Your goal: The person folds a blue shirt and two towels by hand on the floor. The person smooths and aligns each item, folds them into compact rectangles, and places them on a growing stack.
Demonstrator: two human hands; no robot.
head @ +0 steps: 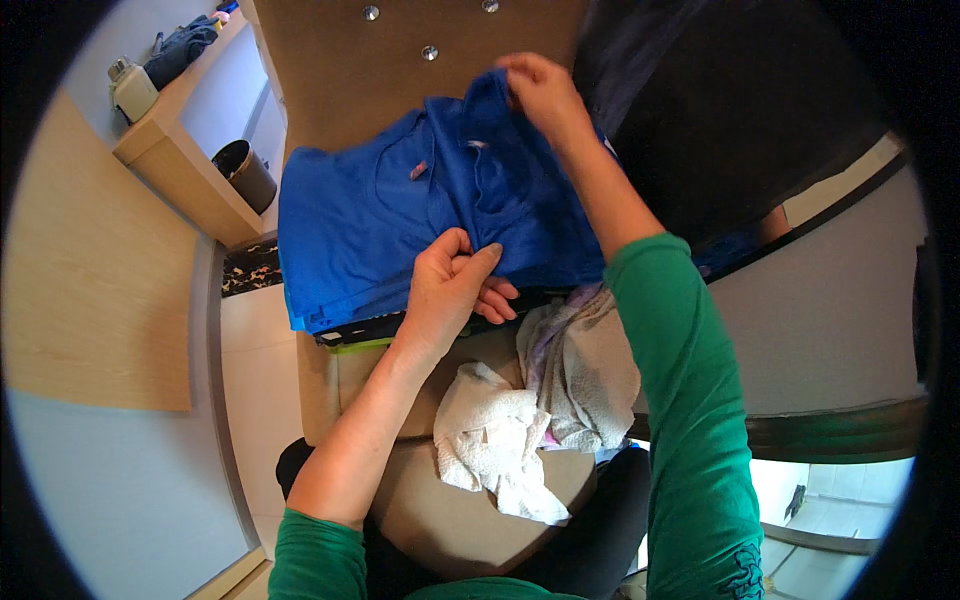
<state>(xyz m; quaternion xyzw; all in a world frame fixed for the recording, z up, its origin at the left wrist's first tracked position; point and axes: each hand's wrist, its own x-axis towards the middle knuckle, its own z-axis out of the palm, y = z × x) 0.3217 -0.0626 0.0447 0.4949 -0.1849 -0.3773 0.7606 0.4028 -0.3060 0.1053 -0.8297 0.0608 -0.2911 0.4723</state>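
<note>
Blue garments [345, 217], folded, lie in a stack on a brown upholstered chair [322, 390]. The top one has a curved seam, a fold and a small tag. My left hand [454, 281] pinches its cloth near the front edge, between thumb and forefinger. With bent fingers, my right hand [544, 94] holds a raised corner of the cloth at the far side; its fingertips are partly hidden. Under the blue cloth, dark and lime-green edges show. Nearer to me lie a crumpled white cloth [491, 435] and a greyish towel [592, 367].
The chair's studded backrest [337, 82] rises behind the stack. A dark cloth [720, 112] hangs at the right. To the left stand a wooden shelf [169, 135] with a pale bottle [133, 90] on it and a dark bin [251, 180].
</note>
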